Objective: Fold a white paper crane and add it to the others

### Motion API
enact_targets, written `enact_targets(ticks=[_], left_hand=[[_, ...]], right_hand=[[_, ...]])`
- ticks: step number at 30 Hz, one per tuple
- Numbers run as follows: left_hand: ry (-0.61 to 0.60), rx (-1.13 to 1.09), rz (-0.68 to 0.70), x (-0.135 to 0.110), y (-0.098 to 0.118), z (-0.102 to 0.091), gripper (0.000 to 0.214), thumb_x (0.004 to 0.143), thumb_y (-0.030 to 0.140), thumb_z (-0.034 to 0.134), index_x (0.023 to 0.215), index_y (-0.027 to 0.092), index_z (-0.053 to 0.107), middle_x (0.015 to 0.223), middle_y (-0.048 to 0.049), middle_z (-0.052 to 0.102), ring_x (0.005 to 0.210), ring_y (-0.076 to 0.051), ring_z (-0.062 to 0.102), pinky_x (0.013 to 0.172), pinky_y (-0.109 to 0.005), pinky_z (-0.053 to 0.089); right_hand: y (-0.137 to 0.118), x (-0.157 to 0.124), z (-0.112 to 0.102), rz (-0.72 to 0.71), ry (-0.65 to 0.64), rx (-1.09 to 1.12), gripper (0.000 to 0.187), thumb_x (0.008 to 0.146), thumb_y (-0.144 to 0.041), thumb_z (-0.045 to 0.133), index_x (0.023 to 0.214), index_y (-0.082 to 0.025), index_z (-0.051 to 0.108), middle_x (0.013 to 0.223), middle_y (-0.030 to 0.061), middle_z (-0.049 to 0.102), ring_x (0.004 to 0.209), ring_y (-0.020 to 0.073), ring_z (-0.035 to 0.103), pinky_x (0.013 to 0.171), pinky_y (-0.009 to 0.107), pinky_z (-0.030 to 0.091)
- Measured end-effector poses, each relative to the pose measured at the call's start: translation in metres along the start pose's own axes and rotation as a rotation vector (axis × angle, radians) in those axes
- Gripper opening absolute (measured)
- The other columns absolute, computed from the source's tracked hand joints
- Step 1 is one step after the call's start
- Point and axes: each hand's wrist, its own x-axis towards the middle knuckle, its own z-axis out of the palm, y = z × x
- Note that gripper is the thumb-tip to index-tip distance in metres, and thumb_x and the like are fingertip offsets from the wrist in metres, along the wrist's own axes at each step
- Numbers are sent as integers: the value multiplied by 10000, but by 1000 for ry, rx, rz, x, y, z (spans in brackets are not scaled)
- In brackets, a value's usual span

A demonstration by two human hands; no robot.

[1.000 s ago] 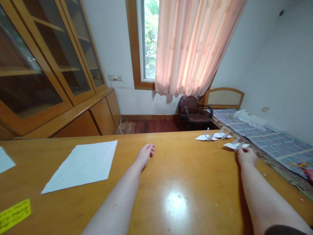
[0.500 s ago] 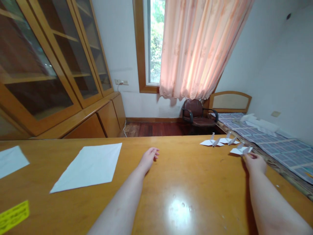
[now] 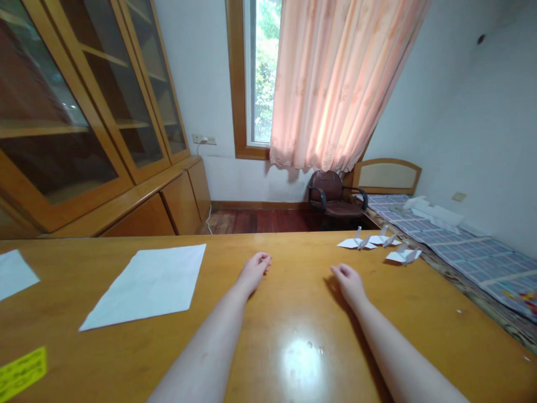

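My left hand [image 3: 254, 272] rests on the wooden table with its fingers curled together and nothing visible in them. To its left lies a white sheet of paper [image 3: 151, 286], flat and apart from the hand. My right hand [image 3: 349, 282] is closed in a loose fist above the middle right of the table, holding nothing that I can see. Beyond it, at the far right, stand three white folded paper cranes: one crane [image 3: 356, 243] on the left, another crane [image 3: 383, 240] behind, and a third crane [image 3: 403, 256] nearer the right edge. Neither hand touches them.
Another white sheet [image 3: 17, 274] and a yellow label with writing [image 3: 23, 372] are at the table's left. Glass-doored cabinets [image 3: 100, 112] stand on the left. Behind the table [image 3: 289, 308] are a brown armchair [image 3: 335, 196] and, to the right, a bed with a checked cover [image 3: 444, 246].
My right hand has let go of the nearest paper crane and moved left toward the table's middle. The crane stays standing. My left hand has hardly moved; the view has shifted slightly.
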Motion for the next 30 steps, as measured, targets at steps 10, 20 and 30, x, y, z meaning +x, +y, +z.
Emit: enact_targets(ticks=[10, 20, 30], left_hand=[[784, 329, 392, -27, 91, -72, 340, 834, 431, 392, 950, 190, 602, 885, -56, 657, 783, -165, 609, 696, -271, 466], [948, 1205, -657, -43, 28, -256, 625, 700, 475, 444, 1185, 84, 499, 1353, -281, 362, 1270, -439, 267, 866, -581, 316], [809, 1199, -716, -38, 3, -283, 557, 714, 515, 389, 1078, 131, 563, 1225, -233, 520, 1105, -402, 449, 759, -479, 384]], right_hand=[[-79, -1, 98, 131, -214, -442, 323, 798, -470, 434, 640, -214, 552, 636, -8, 600, 599, 130, 496, 512, 231, 249], [-81, 5, 88, 44, -336, -547, 312, 809, -465, 457, 733, -221, 635, 745, 27, 668, 715, 161, 574, 565, 230, 290], [-72, 8, 91, 56, -293, -481, 327, 827, -468, 427, 721, -222, 613, 727, 3, 654, 676, 139, 556, 533, 230, 257]])
